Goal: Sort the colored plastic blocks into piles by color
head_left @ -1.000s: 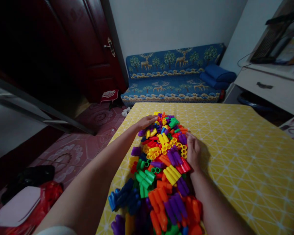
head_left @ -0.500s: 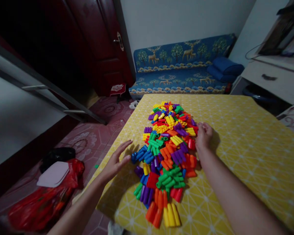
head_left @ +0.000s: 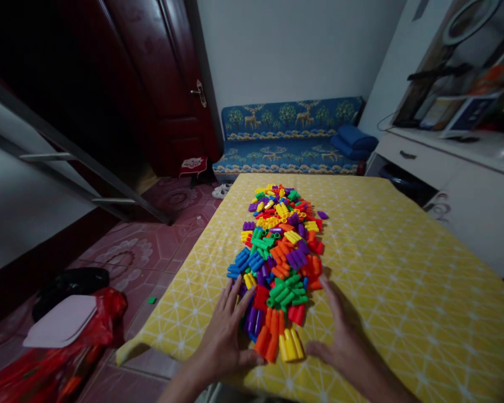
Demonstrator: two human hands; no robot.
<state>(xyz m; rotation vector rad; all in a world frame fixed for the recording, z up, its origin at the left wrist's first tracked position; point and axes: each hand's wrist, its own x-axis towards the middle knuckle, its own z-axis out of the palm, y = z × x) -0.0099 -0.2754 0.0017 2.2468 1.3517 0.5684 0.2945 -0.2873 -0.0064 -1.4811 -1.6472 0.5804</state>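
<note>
Head view, both hands at near end of a long heap of multicoloured, ribbed plastic toy pieces [head_left: 280, 246], which runs lengthwise along the L part of a table under a yellow cloth w/ pale criss-cross lines [head_left: 395, 268]. L hand [head_left: 218, 337]: forearm enters from bottom edge, angled up & inward; back of hand uppermost, fingers spread & pointing fwd over the heap's L edge, thumb stretched sideways twd the near tip of an orange plastic piece of joined tubes [head_left: 267, 345]. R hand [head_left: 342, 337]: forearm slants in from lower R; hand turned on edge, palm facing the heap, fingers extended fwd & inward beside its R edge, thumb pointing L, near a yellow plastic piece of joined tubes [head_left: 292, 345]. Both hands wide open, w/ no piece visibly gripped; exact fingertip contact can't be made out. Orange & yellow pieces lie side by side btwn the thumbs, at the heap's near tip. One small purple plastic piece [head_left: 322, 215] lies just R of the heap, farther up the cloth.
</note>
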